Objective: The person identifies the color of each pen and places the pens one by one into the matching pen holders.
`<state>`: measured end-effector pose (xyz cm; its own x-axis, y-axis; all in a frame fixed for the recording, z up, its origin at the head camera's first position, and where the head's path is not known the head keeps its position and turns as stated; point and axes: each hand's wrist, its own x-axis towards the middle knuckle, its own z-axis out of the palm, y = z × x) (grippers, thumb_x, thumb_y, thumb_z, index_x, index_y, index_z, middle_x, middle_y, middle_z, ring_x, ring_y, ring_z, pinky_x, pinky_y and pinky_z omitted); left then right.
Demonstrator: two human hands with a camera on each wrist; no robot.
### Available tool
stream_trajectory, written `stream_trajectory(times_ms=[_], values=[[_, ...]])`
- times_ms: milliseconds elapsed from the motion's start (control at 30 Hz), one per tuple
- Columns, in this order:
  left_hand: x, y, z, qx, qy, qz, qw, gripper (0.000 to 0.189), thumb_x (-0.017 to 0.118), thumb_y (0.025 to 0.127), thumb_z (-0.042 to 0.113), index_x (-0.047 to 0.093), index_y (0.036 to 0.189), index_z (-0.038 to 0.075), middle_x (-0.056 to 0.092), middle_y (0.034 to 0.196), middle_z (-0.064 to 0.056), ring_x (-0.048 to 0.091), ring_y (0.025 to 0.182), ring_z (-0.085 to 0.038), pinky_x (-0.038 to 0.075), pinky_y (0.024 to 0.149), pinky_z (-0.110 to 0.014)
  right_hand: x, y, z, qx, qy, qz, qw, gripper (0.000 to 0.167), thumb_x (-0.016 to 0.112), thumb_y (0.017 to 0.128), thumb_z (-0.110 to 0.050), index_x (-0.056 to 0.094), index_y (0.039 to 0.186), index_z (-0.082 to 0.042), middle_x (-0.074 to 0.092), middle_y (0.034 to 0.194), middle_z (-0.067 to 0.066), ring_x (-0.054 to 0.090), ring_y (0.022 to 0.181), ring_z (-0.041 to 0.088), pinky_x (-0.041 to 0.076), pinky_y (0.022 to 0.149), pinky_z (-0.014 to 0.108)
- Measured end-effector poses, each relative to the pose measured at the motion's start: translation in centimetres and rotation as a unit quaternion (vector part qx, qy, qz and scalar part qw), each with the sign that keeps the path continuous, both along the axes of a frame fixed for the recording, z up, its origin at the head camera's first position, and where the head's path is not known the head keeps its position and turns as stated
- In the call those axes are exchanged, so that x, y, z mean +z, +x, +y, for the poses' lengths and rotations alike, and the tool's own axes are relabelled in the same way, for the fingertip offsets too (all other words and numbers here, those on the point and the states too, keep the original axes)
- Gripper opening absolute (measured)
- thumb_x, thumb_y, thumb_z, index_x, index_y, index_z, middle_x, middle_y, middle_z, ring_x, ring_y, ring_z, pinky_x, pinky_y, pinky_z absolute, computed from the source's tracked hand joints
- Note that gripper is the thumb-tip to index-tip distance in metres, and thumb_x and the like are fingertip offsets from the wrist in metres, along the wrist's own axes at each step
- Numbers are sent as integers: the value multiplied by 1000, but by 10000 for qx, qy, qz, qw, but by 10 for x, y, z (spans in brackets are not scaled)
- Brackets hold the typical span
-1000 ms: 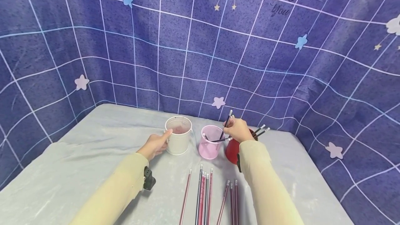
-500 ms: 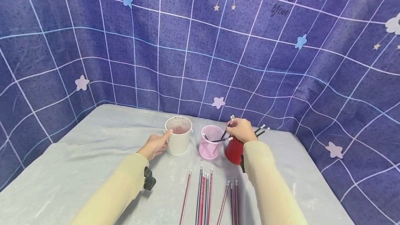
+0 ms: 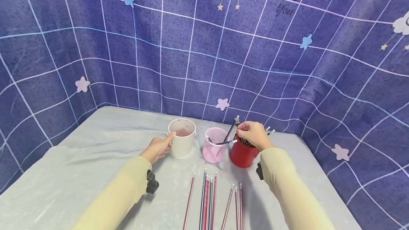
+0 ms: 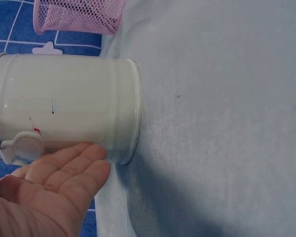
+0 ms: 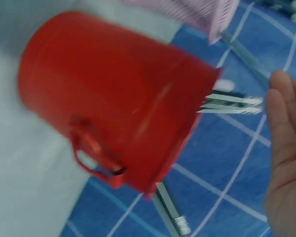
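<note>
My left hand holds the side of a white metal bucket, thumb at its rim; the left wrist view shows its fingers along the wall. To the right stands a pink mesh bucket, with a dark pencil leaning up out of it and other pencils inside. My right hand is over the red bucket, fingers rather straight and close to the eraser ends of pencils standing in it. More dark pencils poke out of the red bucket's other side.
Several red and dark pencils lie on the grey cloth in front of the buckets. A smaller group of reddish pencils lies to their right. A purple-blue grid curtain hangs behind and at both sides.
My right hand has let go of the dark pencil, which now leans in the pink bucket, and has shifted right over the red bucket. The left hand and white bucket stay put.
</note>
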<state>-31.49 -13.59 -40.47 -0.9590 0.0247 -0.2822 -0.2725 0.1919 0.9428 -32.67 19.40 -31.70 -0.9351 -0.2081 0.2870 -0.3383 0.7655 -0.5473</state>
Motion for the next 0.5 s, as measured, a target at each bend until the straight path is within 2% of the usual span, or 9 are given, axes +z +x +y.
stream_trajectory(times_ms=[167,333,500], values=[[2,-1,0,-7,12,-10,10000,83,43,99,49,29,132,-26,40,132,-41,40,127,-48,34,107,-52,4,8,1,35,52,-142,9999,16,63,82,-15,71,89,-2,71,78,5,63,74,17,53,69,33],[3,-1,0,-29,-10,-37,10000,83,42,99,49,29,132,-26,40,133,-40,40,128,-48,34,108,-52,-4,15,6,151,-71,-454,9988,13,62,82,-12,69,84,-2,65,67,1,57,63,12,50,56,29],[2,-1,0,-5,10,-45,10000,82,43,99,48,30,132,-26,40,132,-40,40,127,-47,34,107,-52,-12,27,3,526,-229,-497,9971,11,62,81,-8,69,82,1,64,65,1,60,61,16,50,59,27]])
